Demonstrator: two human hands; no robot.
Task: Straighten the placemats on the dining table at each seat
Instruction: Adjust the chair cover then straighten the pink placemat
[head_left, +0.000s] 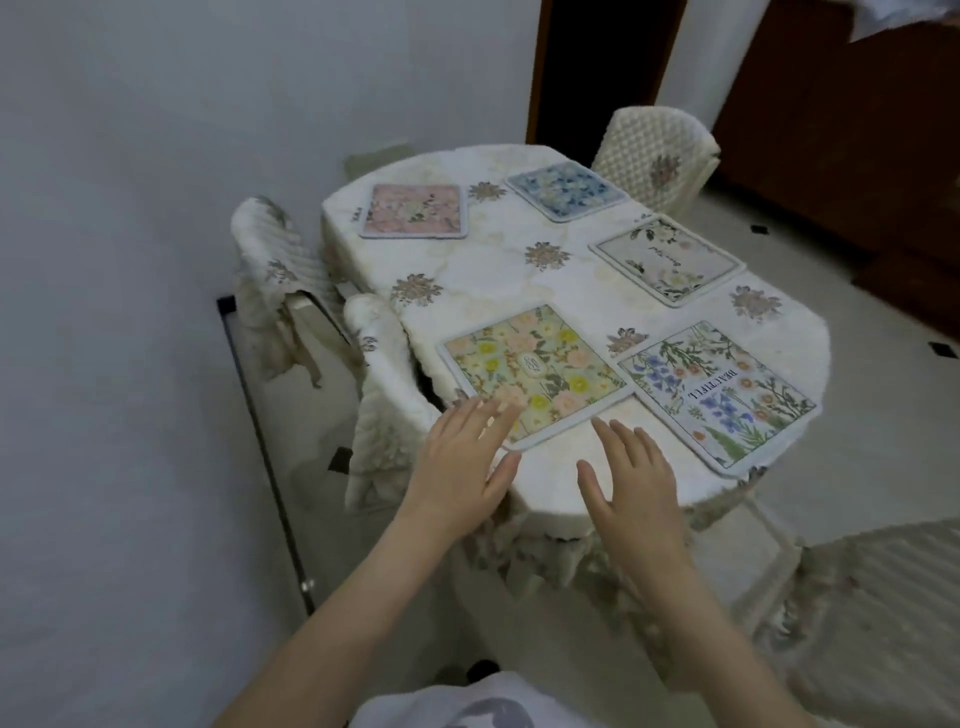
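Yellow mat (535, 371) lies at the table's (550, 488) near-left edge, turned askew to that edge, its near corner close to the rim. My left hand (462, 457) is flat, fingers straight and slightly spread, fingertips (498, 408) on the mat's near-left edge, thumb off it by the mat's near corner. My right hand (631, 480) is flat too, fingers together and straight, thumb out, over bare cloth just beside the mat's near-right edge; contact with the mat I cannot tell. White mat (719, 395) with blue flowers sits at the near-right edge, almost touching the yellow one, also askew. Cream mat (667, 260) at the right edge. Blue mat (566, 189) at the far edge. Pink mat (413, 210) at the far-left corner. Covered chairs: one left (275, 270), one far right (654, 156).
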